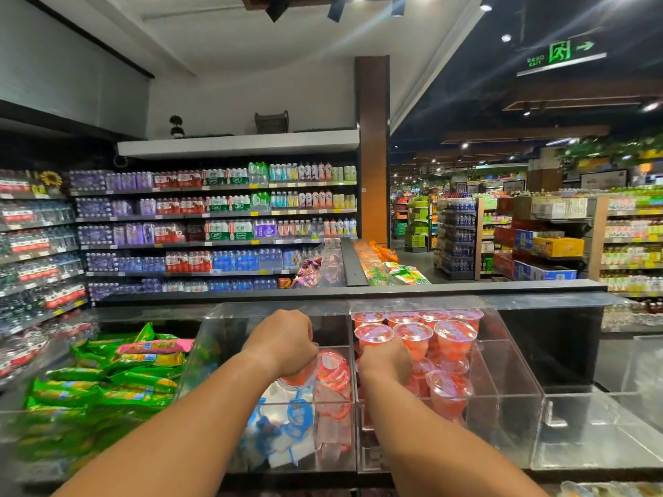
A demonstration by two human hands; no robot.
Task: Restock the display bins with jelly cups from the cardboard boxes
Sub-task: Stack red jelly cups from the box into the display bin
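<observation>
Both forearms reach forward into clear display bins. The left hand, fingers curled under, grips a red jelly cup. At its 3 o'clock, the right hand clasps upright jelly cups.

green ceiling sign, "EXIT", arrow right

Two bare forearms fill the lower part of the view, each uncovered from the bottom edge to the wrist, with no sleeve cuff in sight. The left hand and the right hand are bare too, without gloves, rings, watch or wristband
</observation>
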